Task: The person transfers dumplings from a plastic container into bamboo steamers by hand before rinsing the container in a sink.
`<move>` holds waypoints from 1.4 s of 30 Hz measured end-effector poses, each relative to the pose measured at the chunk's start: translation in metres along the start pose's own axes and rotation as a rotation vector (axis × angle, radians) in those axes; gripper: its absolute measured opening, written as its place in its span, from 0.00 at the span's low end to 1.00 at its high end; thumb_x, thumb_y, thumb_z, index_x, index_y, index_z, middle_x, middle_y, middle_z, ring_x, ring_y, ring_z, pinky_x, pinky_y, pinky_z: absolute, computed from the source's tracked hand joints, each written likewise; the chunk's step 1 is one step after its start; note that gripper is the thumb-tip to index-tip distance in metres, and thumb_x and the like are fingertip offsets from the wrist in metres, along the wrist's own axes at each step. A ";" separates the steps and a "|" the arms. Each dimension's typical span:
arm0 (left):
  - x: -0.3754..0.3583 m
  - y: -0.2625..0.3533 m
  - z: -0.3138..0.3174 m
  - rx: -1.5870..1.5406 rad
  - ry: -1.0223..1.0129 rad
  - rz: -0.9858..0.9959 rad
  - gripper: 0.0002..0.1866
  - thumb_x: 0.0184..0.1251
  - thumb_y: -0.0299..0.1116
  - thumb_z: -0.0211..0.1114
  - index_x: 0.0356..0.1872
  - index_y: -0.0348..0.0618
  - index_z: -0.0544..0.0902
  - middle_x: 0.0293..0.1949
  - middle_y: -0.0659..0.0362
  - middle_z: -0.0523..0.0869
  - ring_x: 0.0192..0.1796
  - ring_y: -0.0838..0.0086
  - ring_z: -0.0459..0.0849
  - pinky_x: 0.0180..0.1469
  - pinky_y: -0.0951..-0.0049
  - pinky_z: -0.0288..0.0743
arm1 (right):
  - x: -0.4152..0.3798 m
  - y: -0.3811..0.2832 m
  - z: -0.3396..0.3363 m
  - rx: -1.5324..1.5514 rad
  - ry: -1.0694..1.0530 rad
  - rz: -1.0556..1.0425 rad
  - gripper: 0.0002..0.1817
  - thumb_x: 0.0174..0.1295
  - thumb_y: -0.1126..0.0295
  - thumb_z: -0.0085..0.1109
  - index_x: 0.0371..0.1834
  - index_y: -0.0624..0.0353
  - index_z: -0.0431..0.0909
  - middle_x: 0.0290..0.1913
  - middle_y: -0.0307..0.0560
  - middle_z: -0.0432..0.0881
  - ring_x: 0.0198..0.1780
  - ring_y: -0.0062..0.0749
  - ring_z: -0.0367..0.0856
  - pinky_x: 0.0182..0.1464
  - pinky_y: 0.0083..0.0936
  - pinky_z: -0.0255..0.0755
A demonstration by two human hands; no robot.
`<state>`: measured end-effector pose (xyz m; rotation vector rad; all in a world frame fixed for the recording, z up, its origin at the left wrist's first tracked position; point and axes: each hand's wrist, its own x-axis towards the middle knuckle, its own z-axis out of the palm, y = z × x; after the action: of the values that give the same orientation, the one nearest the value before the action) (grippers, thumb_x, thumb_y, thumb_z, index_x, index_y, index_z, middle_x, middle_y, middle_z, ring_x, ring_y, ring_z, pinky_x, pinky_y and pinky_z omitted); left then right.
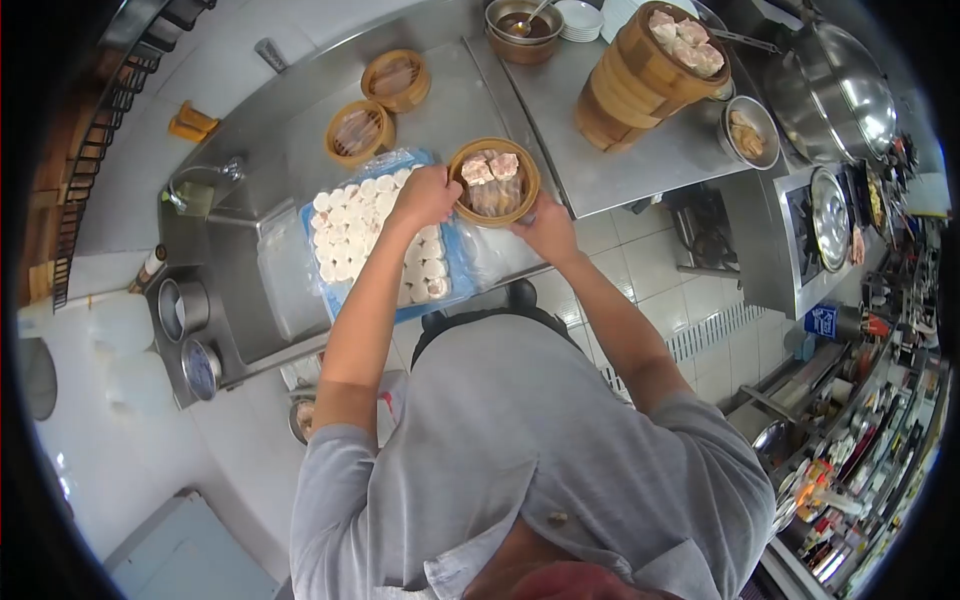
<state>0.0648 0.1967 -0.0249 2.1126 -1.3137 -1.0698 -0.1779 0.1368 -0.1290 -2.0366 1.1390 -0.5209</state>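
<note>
A round bamboo steamer (494,209) with a few pinkish dumplings (490,168) in its upper part sits between my hands. My left hand (428,197) is at its left rim, fingers closed together near the edge; whether they grip the rim or a small item is hidden. On the lower right side, my right hand (547,229) holds the steamer's wall. Below my left forearm lies a blue tray (459,262) covered with rows of white round dumplings (345,232), with clear plastic along its edges.
Two small bamboo steamers (358,133) stand behind on the steel counter. At the back right are a tall steamer stack (640,85) with dumplings, a metal bowl (748,133), a sauce pot (522,28) and white plates (578,20). A sink (245,290) lies left.
</note>
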 end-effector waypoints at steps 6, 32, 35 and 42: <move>0.021 -0.016 0.017 0.104 0.062 0.041 0.13 0.69 0.33 0.55 0.35 0.31 0.80 0.22 0.50 0.87 0.21 0.64 0.87 0.28 0.63 0.84 | -0.007 0.020 -0.004 -0.017 -0.073 0.033 0.36 0.46 0.57 0.83 0.54 0.67 0.77 0.37 0.54 0.88 0.41 0.52 0.89 0.44 0.42 0.82; -0.209 -0.216 -0.010 -0.836 0.242 -0.256 0.23 0.74 0.35 0.65 0.64 0.35 0.72 0.51 0.56 0.84 0.51 0.74 0.85 0.49 0.74 0.81 | -0.069 -0.125 0.056 0.185 -0.387 0.232 0.29 0.59 0.59 0.76 0.55 0.72 0.81 0.44 0.52 0.88 0.41 0.28 0.86 0.45 0.26 0.82; -0.206 -0.205 -0.006 -0.871 0.257 -0.259 0.24 0.74 0.34 0.66 0.65 0.36 0.71 0.52 0.56 0.84 0.50 0.74 0.84 0.49 0.74 0.80 | -0.067 -0.135 0.060 0.350 -0.425 0.422 0.32 0.58 0.58 0.76 0.56 0.76 0.79 0.44 0.51 0.88 0.42 0.29 0.86 0.43 0.28 0.83; -0.194 -0.203 -0.007 -1.036 0.160 -0.393 0.21 0.70 0.38 0.70 0.58 0.40 0.77 0.41 0.63 0.83 0.38 0.81 0.80 0.39 0.78 0.74 | -0.058 -0.130 0.070 0.562 -0.483 0.622 0.26 0.59 0.59 0.75 0.50 0.72 0.82 0.39 0.46 0.87 0.38 0.26 0.84 0.34 0.23 0.76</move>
<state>0.1338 0.4615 -0.0867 1.5759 -0.1278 -1.2989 -0.0912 0.2581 -0.0755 -1.1508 1.0887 -0.0124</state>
